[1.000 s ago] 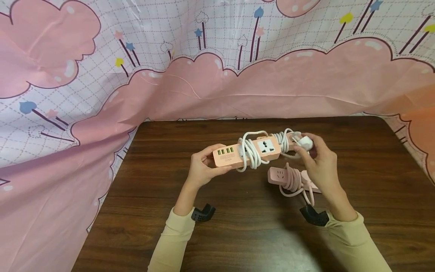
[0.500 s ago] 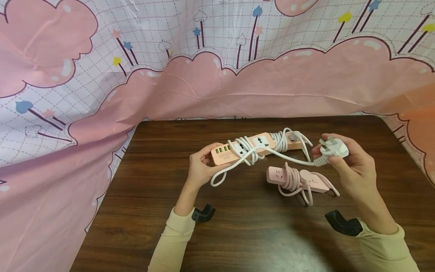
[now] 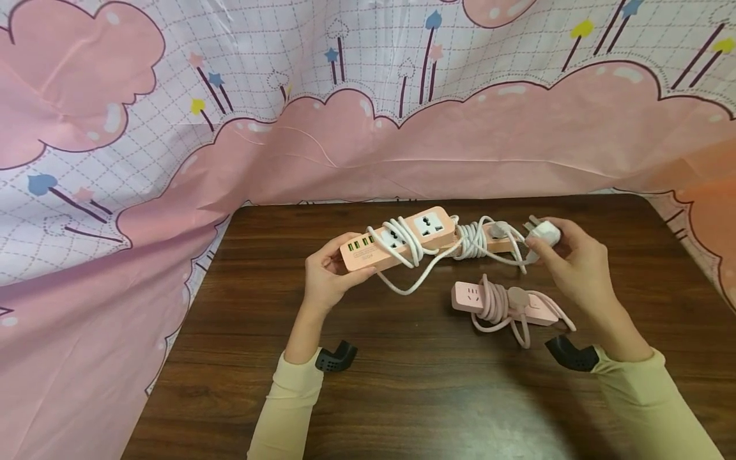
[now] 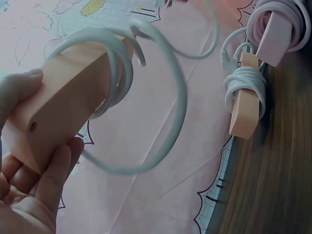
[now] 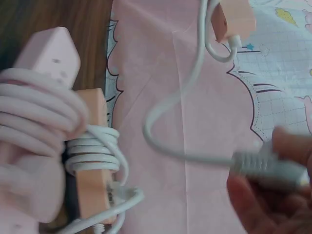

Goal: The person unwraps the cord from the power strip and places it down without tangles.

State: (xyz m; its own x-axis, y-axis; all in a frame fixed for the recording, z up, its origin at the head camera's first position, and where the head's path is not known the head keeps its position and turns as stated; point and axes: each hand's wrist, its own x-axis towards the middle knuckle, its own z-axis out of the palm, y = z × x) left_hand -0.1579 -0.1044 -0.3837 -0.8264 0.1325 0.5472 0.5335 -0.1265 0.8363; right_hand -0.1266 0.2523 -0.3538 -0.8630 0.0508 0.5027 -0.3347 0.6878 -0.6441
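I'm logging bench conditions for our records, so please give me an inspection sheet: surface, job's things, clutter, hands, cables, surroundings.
Surface: dark wood-grain table, some sheen toward its near side.
Job's things: held orange power strip, raised off the table; its white plug.
Clutter: another orange strip and, nearer the person, a pink power strip, both lying on the table.
Hands: left hand grips the held strip's end; right hand pinches the plug.
Cables: white cord partly wound round the held strip, the rest loose; the other two cords are wound round their strips.
Surroundings: pink-and-white patterned cloth behind the table.
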